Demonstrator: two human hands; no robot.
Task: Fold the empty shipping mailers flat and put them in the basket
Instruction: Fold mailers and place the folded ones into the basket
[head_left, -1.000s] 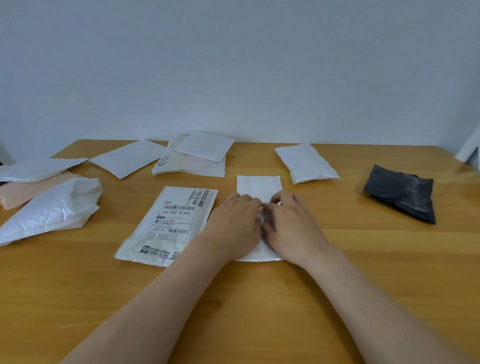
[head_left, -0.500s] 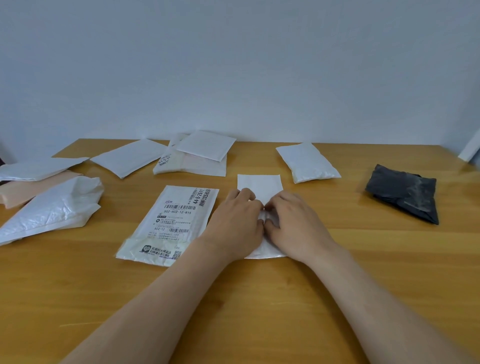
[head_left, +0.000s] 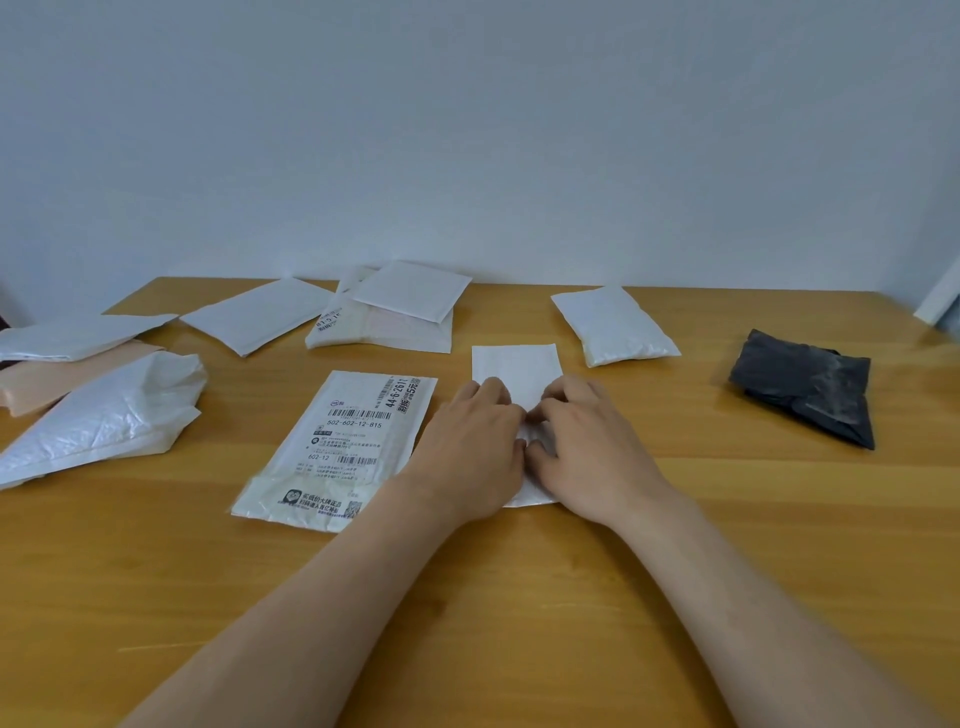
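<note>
Your left hand and right hand lie side by side on the small flat white paper mailer on the wooden bench. The fingers are close together, pressing it; whether they pinch it you cannot tell.

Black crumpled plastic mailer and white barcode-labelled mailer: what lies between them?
Head view: the left hand and right hand, both pressing on a small white rectangular mailer.
</note>
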